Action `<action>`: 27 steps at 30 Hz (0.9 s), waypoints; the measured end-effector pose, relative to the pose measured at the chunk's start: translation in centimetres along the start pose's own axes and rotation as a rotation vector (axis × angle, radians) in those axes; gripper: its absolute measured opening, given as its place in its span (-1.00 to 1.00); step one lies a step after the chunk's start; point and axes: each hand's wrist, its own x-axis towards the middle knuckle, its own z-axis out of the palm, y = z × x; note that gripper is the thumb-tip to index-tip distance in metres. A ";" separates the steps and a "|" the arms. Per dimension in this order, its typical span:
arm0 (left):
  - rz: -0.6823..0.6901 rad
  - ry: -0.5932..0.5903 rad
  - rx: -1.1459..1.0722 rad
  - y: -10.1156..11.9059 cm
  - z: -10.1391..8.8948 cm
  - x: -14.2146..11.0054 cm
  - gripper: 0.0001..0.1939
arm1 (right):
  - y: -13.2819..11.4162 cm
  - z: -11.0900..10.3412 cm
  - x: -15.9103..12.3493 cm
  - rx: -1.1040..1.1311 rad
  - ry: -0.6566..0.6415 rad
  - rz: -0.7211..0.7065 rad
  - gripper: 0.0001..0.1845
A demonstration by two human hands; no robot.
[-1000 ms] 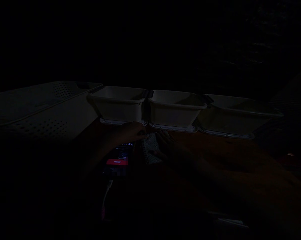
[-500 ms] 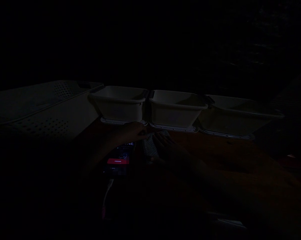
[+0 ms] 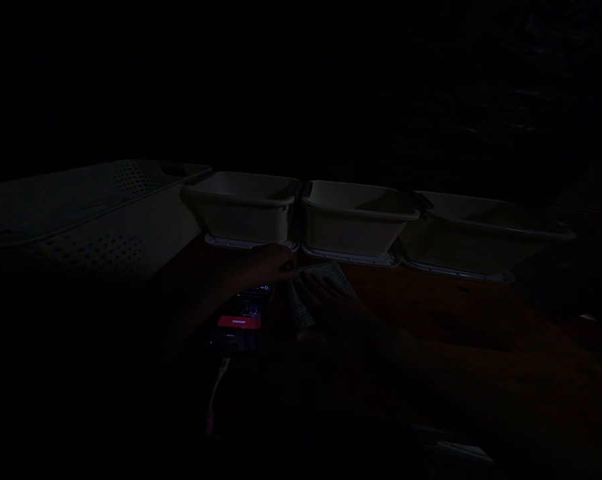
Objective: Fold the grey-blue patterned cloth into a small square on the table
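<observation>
The scene is very dark. My left hand (image 3: 265,265) pinches the near corner of a small pale textured cloth (image 3: 325,273) lying on the table. My right hand (image 3: 331,308) lies flat on top of that cloth, fingers stretched forward. A lit phone (image 3: 241,319) with a red bar on its screen lies just left of the cloth, under my left wrist.
Three white tubs stand in a row behind the hands: left (image 3: 243,210), middle (image 3: 355,217), right (image 3: 481,233). A large perforated white crate (image 3: 91,220) sits at the left. A cable (image 3: 215,393) runs from the phone toward me on the brown table (image 3: 455,313).
The cloth has spread wider to the right under my right hand, which has slid slightly back toward me. My left hand stays at the cloth's corner.
</observation>
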 end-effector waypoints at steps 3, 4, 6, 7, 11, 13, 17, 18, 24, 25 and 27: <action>-0.017 -0.004 0.005 0.0 0.0 -0.1 -0.78 | -0.2 0.1 -0.1 -0.006 -0.024 -0.033 0.03; -0.018 -0.002 0.008 0.0 0.0 -0.1 -0.78 | -0.3 0.0 -0.1 -0.012 -0.037 -0.039 0.04; -0.013 -0.005 0.009 0.0 0.0 0.0 -0.79 | -0.5 -0.1 -0.1 -0.022 -0.057 -0.041 0.06; -0.014 -0.007 0.008 0.0 0.0 0.0 -0.78 | -0.6 -0.2 -0.1 -0.022 -0.066 -0.045 0.07; -0.021 -0.016 -0.001 0.1 0.0 0.0 -0.77 | -0.7 -0.3 -0.2 0.005 -0.097 -0.103 0.06; -0.011 -0.016 -0.008 0.1 -0.1 0.0 -0.78 | -0.7 -0.2 -0.3 0.018 -0.092 -0.142 0.02; -0.005 -0.007 -0.002 0.2 -0.1 -0.1 -0.76 | -0.6 0.1 -0.4 0.046 -0.090 -0.210 0.02; -0.011 -0.006 -0.002 0.2 -0.1 -0.1 -0.76 | -0.6 0.1 -0.4 0.052 -0.094 -0.220 0.02; 0.000 -0.010 -0.006 0.2 -0.1 -0.1 -0.76 | -1.0 -0.3 -0.6 0.053 -0.093 -0.216 0.00; -0.003 -0.014 -0.003 0.2 -0.1 -0.1 -0.76 | -1.1 -0.3 -0.6 0.056 -0.086 -0.219 -0.01; -0.013 -0.022 -0.002 0.4 -0.2 -0.1 -0.76 | -1.1 -0.1 -0.6 0.059 -0.067 -0.220 -0.03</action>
